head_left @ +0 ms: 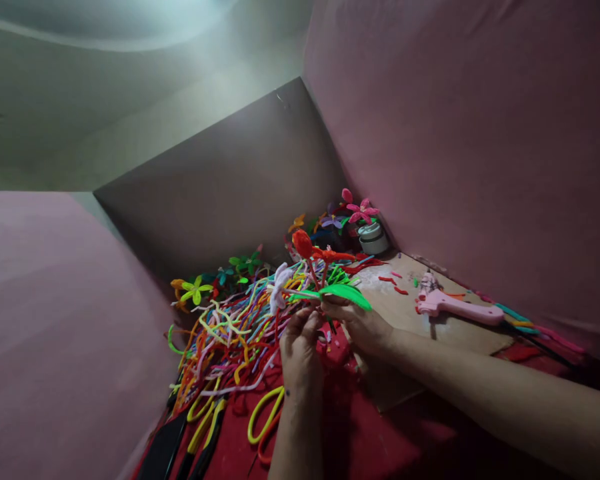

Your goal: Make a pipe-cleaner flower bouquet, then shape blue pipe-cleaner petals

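My right hand (365, 327) is closed around the stems of a small bunch of pipe-cleaner flowers. A red flower (330, 255) and a red bud (303, 245) stand upright in it, a pale lilac flower (280, 288) leans left, and a green leaf (347, 295) spreads over my right fingers. Close beside it, my left hand (301, 337) pinches with thumb and finger at the bunch's lower stems; the exact spot between the fingertips is partly hidden. The dark stem ends poke out below my right fingers.
A heap of loose pipe cleaners (230, 327) covers the left side of the red surface (350, 413). Yellow-handled scissors (266, 415) and pliers (205, 433) lie in front. On cardboard (460, 340) to the right rests a pink glue gun (460, 309). Finished flowers (363, 211) stand behind.
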Available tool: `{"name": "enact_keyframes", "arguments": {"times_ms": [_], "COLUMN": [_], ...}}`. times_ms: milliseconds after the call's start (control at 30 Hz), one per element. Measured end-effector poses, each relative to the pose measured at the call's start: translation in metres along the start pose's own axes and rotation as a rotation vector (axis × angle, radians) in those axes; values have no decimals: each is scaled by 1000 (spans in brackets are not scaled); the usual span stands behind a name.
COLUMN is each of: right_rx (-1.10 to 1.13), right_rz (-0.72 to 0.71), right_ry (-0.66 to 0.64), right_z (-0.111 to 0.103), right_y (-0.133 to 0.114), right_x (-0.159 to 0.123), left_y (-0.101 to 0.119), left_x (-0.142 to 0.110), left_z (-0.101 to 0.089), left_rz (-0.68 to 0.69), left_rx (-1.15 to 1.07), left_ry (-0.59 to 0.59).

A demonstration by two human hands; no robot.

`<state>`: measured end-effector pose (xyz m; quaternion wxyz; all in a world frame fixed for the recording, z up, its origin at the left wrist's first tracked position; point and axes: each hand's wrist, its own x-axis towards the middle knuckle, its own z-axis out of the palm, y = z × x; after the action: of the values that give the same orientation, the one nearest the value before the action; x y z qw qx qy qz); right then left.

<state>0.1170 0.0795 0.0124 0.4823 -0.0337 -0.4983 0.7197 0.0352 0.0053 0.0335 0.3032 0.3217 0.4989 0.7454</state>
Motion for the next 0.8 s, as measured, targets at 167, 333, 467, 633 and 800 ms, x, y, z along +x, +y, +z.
{"name": "enact_keyframes", "arguments": {"times_ms": [167, 333, 467, 633, 800], "right_rx": [79, -40, -423, -741, -1093], "right_rz": [93, 78, -187, -516, -459], "right_ry": [-32, -74, 50, 97, 11], "right_z": [2, 5, 7, 1, -11], "right_y": [-2, -7, -20, -32, -28], "right_x": [-1, -3, -6, -4, 1], "left_y": [0, 6, 9, 7, -2], "left_x": [-3, -2, 1, -2, -7], "left_z": [6, 5, -1, -9, -14], "left_rz": [-38, 85, 123, 115, 68], "left_rx": [195, 274, 318, 318, 300], "left_ry": [-243, -102, -61, -57, -168]}}
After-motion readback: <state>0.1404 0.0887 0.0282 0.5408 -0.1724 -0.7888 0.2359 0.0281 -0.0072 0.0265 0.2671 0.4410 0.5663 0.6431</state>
